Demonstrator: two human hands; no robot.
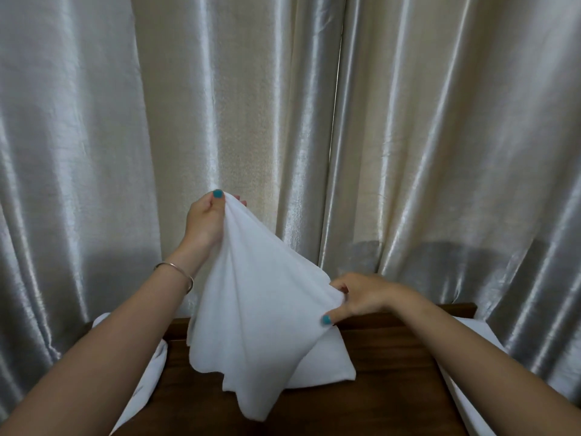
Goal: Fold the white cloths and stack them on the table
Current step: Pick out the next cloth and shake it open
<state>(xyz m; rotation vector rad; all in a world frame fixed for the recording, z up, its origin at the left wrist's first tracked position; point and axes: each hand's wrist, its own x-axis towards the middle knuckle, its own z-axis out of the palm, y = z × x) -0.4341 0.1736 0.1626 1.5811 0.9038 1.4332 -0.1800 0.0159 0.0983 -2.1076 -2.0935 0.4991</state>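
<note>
Fingers of the left hand are pinching one corner of a soft white terry cloth and holding it high, thumb pressed against the fabric, teal-painted nail showing. Lower and to the right, the right hand is gathering another edge of the same cloth, its grip curled round a bunch of the material with the thumb underneath. Between the two hands the cloth is hanging in loose, rounded folds, limp and thick, its free lower corner drooping toward the dark brown wooden bench without lying flat on it.

Behind the hanging cloth a white folded piece is resting on the bench, seemingly one cloth already done, though how many layers it holds I cannot tell. More white fabric is draping off the bench's left side, and another white mass is lying at the right edge; these look unfolded. So the task appears to be early to midway: this cloth is only being opened out, not yet folded, and more seem to be waiting.

A thin silver bangle is circling the left wrist. Glossy, pleated silver-cream curtains are filling the background.
</note>
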